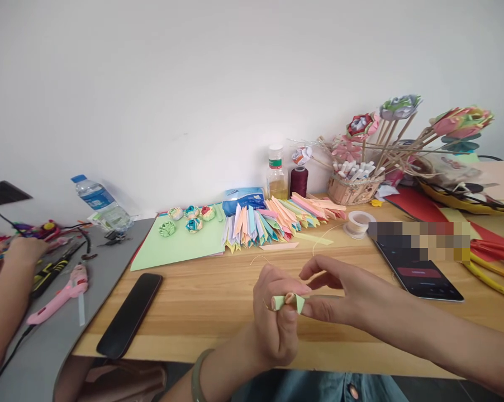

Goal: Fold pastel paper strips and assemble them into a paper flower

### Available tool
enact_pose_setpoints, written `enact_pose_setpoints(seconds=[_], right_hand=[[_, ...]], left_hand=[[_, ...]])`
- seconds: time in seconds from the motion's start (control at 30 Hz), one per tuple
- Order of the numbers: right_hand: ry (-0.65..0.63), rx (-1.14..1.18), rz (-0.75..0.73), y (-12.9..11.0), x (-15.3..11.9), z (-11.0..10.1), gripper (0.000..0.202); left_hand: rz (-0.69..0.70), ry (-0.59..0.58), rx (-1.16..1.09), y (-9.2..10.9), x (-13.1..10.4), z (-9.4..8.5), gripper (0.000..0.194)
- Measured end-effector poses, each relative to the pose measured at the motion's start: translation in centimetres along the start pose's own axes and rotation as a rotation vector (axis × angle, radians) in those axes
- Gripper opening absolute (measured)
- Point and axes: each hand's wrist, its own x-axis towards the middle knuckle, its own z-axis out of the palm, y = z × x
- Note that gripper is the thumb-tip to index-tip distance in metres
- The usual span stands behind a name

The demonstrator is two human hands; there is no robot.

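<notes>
My left hand (276, 318) is closed in front of me, pinching small folded paper pieces (291, 300) in light green and peach between thumb and fingers. A thin strand curves beside its fingers. My right hand (336, 287) is close on the right, its thumb tip against the green edge of the paper and its curved fingers apart from the thumb. Behind the hands lies a fanned row of folded paper strips (252, 226) in several colours. Small rolled paper flowers (194, 224) rest on a light green sheet (180, 251) to the left.
A spool of thread (357, 224) and a tablet-like device (428, 273) lie right. A dark phone (130, 315) is front left. Paper flowers stand by a basket (355, 188). Another person's arm (15, 285) is at far left, near a pink glue gun (63, 296) and water bottle (99, 198).
</notes>
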Motion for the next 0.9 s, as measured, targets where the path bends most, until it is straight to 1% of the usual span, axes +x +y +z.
enact_pose_setpoints(seconds=[0.03,0.1,0.17,0.2,0.27,0.37,0.43,0.5,0.57,0.63,0.67,0.7,0.73,0.8,0.83,0.9], right_hand=[[-0.027,0.025,-0.035,-0.1,-0.1,-0.1,0.028],[-0.143,0.072,-0.068,-0.5,-0.5,-0.4,0.022],[-0.285,0.133,-0.018,-0.9,-0.8,-0.9,0.02],[-0.336,0.169,0.008,-1.0,-1.0,-1.1,0.02],[-0.375,0.224,0.045,-1.0,-1.1,-1.6,0.023],[-0.341,0.196,0.064,-0.8,-1.0,-2.0,0.025],[-0.293,0.087,0.069,-0.6,-0.9,-2.3,0.029],[-0.234,-0.063,0.056,-0.5,-0.8,-2.6,0.032],[-0.168,-0.217,0.013,-0.6,-0.8,-2.9,0.03],[-0.113,-0.368,-0.049,-0.8,-0.9,-3.1,0.026],[-0.089,-0.446,-0.079,-1.0,-1.0,-3.1,0.025],[-0.067,-0.528,-0.108,-1.2,-1.1,-3.0,0.026],[-0.045,-0.613,-0.132,-1.4,-1.1,-2.9,0.026],[0.008,-0.77,-0.181,-1.9,-1.3,-2.6,0.025],[0.034,-0.832,-0.209,-2.1,-1.4,-2.5,0.023],[0.073,-0.912,-0.264,-2.3,-1.5,-2.2,0.022]], left_hand=[[0.0,-0.009,-0.001,0.1,0.1,-0.1,0.021],[0.004,-0.025,0.003,0.1,0.2,-0.2,0.021],[-0.009,-0.024,0.001,0.1,0.2,-0.3,0.02],[-0.019,-0.018,-0.004,0.1,0.2,-0.3,0.019],[-0.048,0.0,-0.037,0.1,0.1,-0.4,0.017],[-0.124,-0.016,-0.15,0.4,0.2,-0.5,0.015],[-0.226,-0.075,-0.219,0.9,0.5,-0.9,0.014],[-0.403,-0.189,-0.247,1.7,1.2,-1.4,0.017],[-0.566,-0.262,-0.253,2.5,2.2,-2.0,0.021],[-0.698,-0.417,-0.244,3.2,3.5,-2.6,0.019],[-0.774,-0.463,-0.234,3.3,4.1,-2.8,0.018],[-0.834,-0.507,-0.232,3.4,4.8,-3.0,0.021],[-0.878,-0.565,-0.273,3.3,5.4,-3.0,0.028],[-0.936,-0.643,-0.369,3.1,6.5,-3.0,0.045],[-0.966,-0.678,-0.397,2.9,7.0,-3.0,0.047],[-1.032,-0.74,-0.403,2.7,7.6,-2.8,0.042]])
